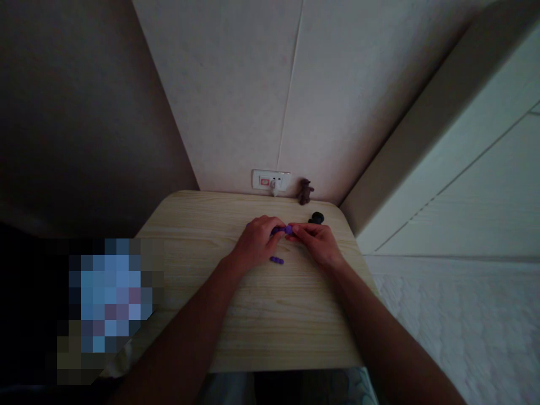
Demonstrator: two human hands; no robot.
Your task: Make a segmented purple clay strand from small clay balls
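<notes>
Forearms (185, 320), bare, span a wood-grain table (278, 320). Left hand (256, 239) and right hand (319, 243): fingertips pinch one knobbly purple piece (288, 229) between them, towards the table's far edge. Second purple piece (277, 260): lies just nearer the camera. Black object (318, 217): sits beyond the right hand.

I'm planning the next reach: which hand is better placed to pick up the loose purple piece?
Probably the left hand: the loose purple piece lies closer to it than to the right hand.
</notes>
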